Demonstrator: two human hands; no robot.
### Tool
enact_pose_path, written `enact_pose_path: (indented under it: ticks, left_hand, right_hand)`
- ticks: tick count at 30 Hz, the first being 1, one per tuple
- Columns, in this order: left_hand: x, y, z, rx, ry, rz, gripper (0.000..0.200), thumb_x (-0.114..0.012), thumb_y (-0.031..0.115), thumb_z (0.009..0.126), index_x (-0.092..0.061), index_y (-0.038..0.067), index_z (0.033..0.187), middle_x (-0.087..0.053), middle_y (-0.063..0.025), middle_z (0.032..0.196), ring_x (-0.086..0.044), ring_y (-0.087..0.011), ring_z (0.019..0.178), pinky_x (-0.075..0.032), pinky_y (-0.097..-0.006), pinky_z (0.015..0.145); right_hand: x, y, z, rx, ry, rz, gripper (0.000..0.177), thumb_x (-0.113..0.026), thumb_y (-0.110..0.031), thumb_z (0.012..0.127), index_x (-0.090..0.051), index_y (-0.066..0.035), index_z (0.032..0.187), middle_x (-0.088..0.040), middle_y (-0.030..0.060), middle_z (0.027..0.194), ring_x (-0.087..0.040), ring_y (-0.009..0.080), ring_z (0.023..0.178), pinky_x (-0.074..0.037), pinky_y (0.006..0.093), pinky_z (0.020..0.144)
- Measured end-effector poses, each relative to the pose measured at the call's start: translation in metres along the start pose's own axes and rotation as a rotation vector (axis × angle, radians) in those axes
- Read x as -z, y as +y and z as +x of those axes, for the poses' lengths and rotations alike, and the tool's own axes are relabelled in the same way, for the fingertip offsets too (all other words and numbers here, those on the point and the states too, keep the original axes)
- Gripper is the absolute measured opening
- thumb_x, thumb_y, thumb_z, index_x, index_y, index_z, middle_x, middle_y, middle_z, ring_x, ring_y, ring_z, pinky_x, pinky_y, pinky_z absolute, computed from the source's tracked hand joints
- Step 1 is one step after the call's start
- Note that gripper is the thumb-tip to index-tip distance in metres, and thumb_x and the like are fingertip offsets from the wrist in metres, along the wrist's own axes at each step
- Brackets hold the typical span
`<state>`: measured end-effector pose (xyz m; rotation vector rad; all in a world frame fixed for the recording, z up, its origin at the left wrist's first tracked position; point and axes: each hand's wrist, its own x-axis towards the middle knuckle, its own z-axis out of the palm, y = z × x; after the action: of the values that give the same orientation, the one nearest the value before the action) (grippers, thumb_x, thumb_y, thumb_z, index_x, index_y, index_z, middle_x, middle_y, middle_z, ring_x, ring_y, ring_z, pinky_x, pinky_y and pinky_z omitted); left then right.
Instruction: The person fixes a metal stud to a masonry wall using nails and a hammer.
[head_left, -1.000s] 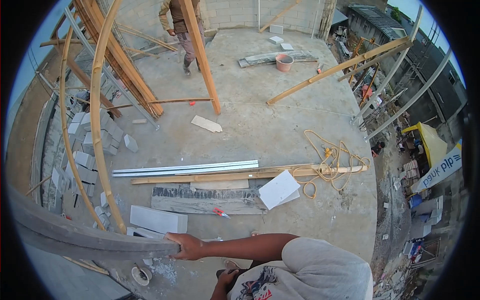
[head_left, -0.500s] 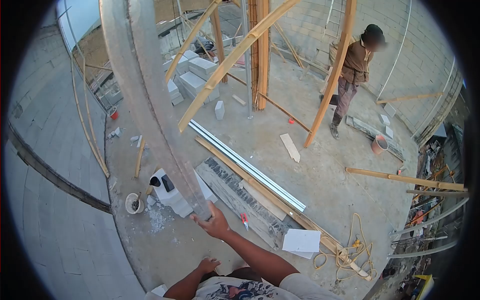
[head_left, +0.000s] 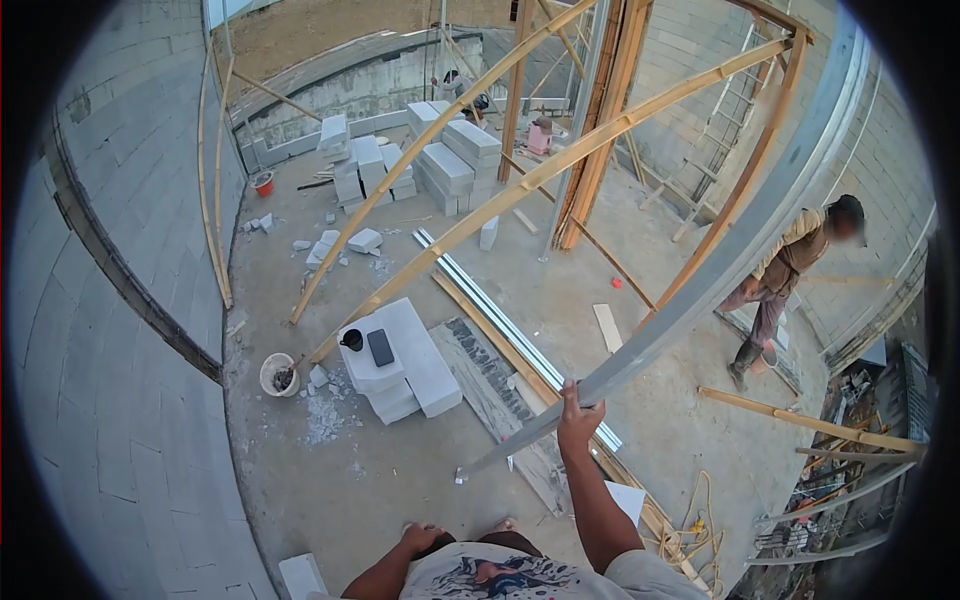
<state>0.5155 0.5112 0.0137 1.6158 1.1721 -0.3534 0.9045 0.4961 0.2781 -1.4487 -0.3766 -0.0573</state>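
at the far left, a grey block wall (head_left: pixel 120 400) meets the left edge of the concrete floor (head_left: pixel 385 480). i see a red bucket (head_left: pixel 262 184) near the far end of that edge and a white bucket (head_left: pixel 267 372) nearer to us. to its right, a group of pale blocks (head_left: pixel 395 318) carries a black cup (head_left: pixel 351 340) and, just beside it, a dark phone (head_left: pixel 380 347) on the left block.

the left hand (head_left: pixel 425 538) is positioned low, by the dark clothing of the leg, nearest to the person's own body; i cannot tell how wide its fingers are set.

next, silver channels (head_left: pixel 520 338) lie diagonally on the floor. across them, in view, the right hand (head_left: pixel 580 420) holds the metal post (head_left: pixel 700 298), fingers wrapped around its lower part. the post is tilted: its lower end is near the floor, contact uncertain, and its upper end extends to the upper right.

toward the floor's right edge lies a yellow rope (head_left: pixel 698 525). farther back, beyond the post, stands a co-worker (head_left: pixel 797 258) in a brown vest.
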Motion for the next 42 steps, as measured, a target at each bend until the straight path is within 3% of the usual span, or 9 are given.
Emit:
enact_pose_path:
  ticks: [5, 10, 18, 25, 28, 35, 39, 41, 42]
  left_hand:
    - [0.042, -0.079, -0.004, 0.064, -0.04, -0.177, 0.062, -0.066, 0.054, 0.078, -0.068, 0.002, 0.111, -0.065, -0.0218, 0.116, -0.062, -0.0337, 0.111, -0.048, -0.0397, 0.094]
    - [0.102, -0.172, -0.018, 0.032, 0.089, 0.006, 0.059, -0.064, 0.052, 0.079, -0.067, 0.003, 0.113, -0.065, -0.0205, 0.116, -0.062, -0.0338, 0.11, -0.047, -0.04, 0.095]
    - [0.187, -0.225, -0.073, 0.272, 0.446, -0.394, 0.056, -0.068, 0.046, 0.079, -0.067, 0.0, 0.111, -0.067, -0.0201, 0.112, -0.063, -0.0336, 0.108, -0.048, -0.0389, 0.093]
    - [0.213, -0.17, -0.1, 0.16, 0.506, -0.822, 0.049, -0.071, 0.036, 0.081, -0.065, -0.001, 0.112, -0.07, -0.0142, 0.101, -0.067, -0.0203, 0.09, -0.051, -0.0316, 0.082]
    - [0.229, -0.151, -0.088, 0.024, 0.524, -0.86, 0.058, -0.072, 0.037, 0.082, -0.059, -0.003, 0.121, -0.068, -0.018, 0.11, -0.066, -0.0224, 0.099, -0.05, -0.0319, 0.086]
    - [0.387, -0.054, -0.1, -0.269, 0.616, -0.559, 0.084, -0.072, 0.04, 0.082, -0.033, 0.0, 0.144, -0.053, -0.0239, 0.132, -0.053, -0.0343, 0.124, -0.043, -0.042, 0.102]
    - [0.485, -0.019, -0.092, -0.261, 0.84, -0.268, 0.089, -0.075, 0.035, 0.079, -0.027, 0.0, 0.146, -0.051, -0.0193, 0.134, -0.054, -0.0324, 0.121, -0.042, -0.0393, 0.102]
    - [0.545, -0.009, -0.086, -0.379, 1.03, -0.202, 0.092, -0.073, 0.035, 0.079, -0.021, 0.005, 0.15, -0.034, -0.0242, 0.146, -0.032, -0.0413, 0.137, -0.031, -0.0474, 0.11]
    - [0.571, -0.007, -0.083, -0.361, 1.044, -0.216, 0.092, -0.073, 0.035, 0.079, -0.021, 0.005, 0.15, -0.034, -0.0242, 0.146, -0.032, -0.0413, 0.137, -0.031, -0.0474, 0.11]
  right_hand:
    - [-0.011, -0.045, -0.045, 0.035, -0.006, -0.018, 0.022, -0.071, -0.018, 0.088, -0.056, -0.002, 0.088, -0.059, 0.0045, 0.078, -0.057, 0.0131, 0.072, -0.048, 0.0299, 0.069]
    - [-0.072, -0.099, -0.105, 0.061, -0.088, -0.006, 0.022, -0.069, -0.019, 0.089, -0.054, -0.003, 0.087, -0.056, 0.006, 0.08, -0.058, 0.016, 0.073, -0.051, 0.0329, 0.072]
    - [-0.18, -0.158, -0.178, 0.074, -0.43, 0.117, 0.027, -0.067, -0.025, 0.089, -0.055, -0.002, 0.081, -0.055, 0.0062, 0.077, -0.056, 0.0157, 0.074, -0.044, 0.0325, 0.073]
    - [-0.262, -0.185, -0.211, 0.08, -0.662, 0.312, 0.033, -0.067, -0.026, 0.087, -0.05, 0.0, 0.099, -0.054, 0.0105, 0.085, -0.057, 0.0201, 0.074, -0.049, 0.0356, 0.077]
    - [-0.307, -0.187, -0.224, 0.067, -0.743, 0.394, 0.038, -0.067, -0.027, 0.087, -0.046, -0.001, 0.104, -0.052, 0.0107, 0.085, -0.056, 0.0205, 0.076, -0.048, 0.0357, 0.077]
    - [-0.453, -0.168, -0.276, 0.08, -0.857, 0.462, 0.035, -0.065, -0.028, 0.09, -0.046, 0.0, 0.102, -0.055, 0.0114, 0.083, -0.057, 0.0196, 0.079, -0.048, 0.0365, 0.077]
    - [-0.565, -0.16, -0.321, 0.034, -0.894, 0.5, 0.035, -0.072, -0.026, 0.085, -0.051, 0.0, 0.095, -0.058, 0.0114, 0.085, -0.056, 0.0182, 0.079, -0.045, 0.0326, 0.074]
    - [-0.616, -0.158, -0.338, 0.067, -0.957, 0.578, 0.033, -0.079, -0.02, 0.079, -0.055, 0.001, 0.085, -0.058, 0.0105, 0.087, -0.056, 0.0178, 0.078, -0.044, 0.0317, 0.07]
    - [-0.637, -0.16, -0.347, 0.06, -0.983, 0.58, 0.033, -0.079, -0.02, 0.079, -0.055, 0.001, 0.085, -0.058, 0.0105, 0.087, -0.056, 0.0178, 0.078, -0.044, 0.0317, 0.07]
